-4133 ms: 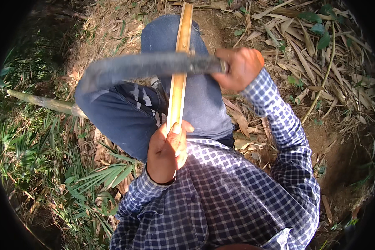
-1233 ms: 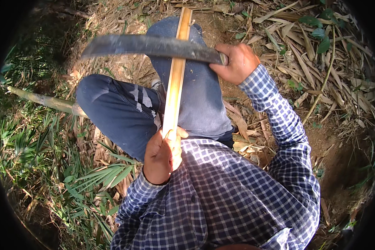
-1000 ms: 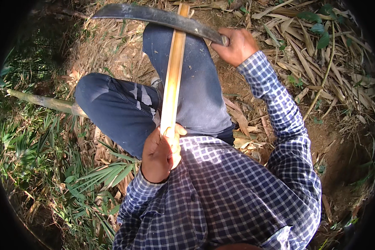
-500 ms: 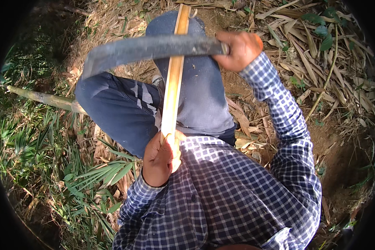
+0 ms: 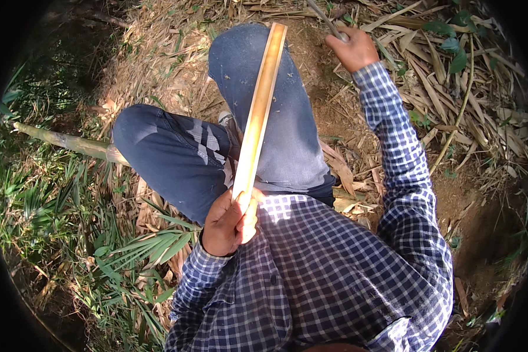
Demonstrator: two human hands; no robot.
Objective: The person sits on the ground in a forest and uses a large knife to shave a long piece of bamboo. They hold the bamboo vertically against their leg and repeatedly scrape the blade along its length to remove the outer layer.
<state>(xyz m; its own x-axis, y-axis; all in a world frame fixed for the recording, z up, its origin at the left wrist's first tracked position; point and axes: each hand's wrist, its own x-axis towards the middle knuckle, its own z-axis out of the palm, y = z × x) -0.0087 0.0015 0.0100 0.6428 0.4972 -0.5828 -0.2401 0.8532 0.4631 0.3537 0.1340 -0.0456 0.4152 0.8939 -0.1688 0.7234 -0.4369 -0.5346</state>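
**A:** Half a second ago the dark curved blade lay flat across the strip, over the knee; now the right hand (image 5: 352, 50) has swung it up and away to the top edge of the view, so only a thin sliver of the long dark metal chopping blade (image 5: 322, 17) shows above the fist.

**B:** And the fist itself?

**A:** Clenched round the blade's handle, arm stretched out in its blue-and-white checked sleeve (image 5: 402, 170).

**B:** Where's the piece being worked?

**A:** The long pale-yellow split bamboo strip (image 5: 257, 117) runs from the chest out over the blue-trousered thigh (image 5: 276, 111), its far end past the knee. The left hand (image 5: 229, 226) grips the near end, fingers wrapped tight, thumb against the strip.

**B:** What's around?

**A:** A green bamboo pole (image 5: 64, 141) lying on the ground to the left, behind the bent leg. Dry bamboo leaves and husks (image 5: 452, 100) to the right, green fronds (image 5: 141, 252) lower left.

**B:** What worries you?

**A:** By my reading, the leg. The strip lies right along the thigh, so a stroke that glances off its smooth face could carry into the knee. The holding hand sits at the end of the same line; a blade running down the grain could reach those fingers. And one hand steadying a springy strip may let it twist.
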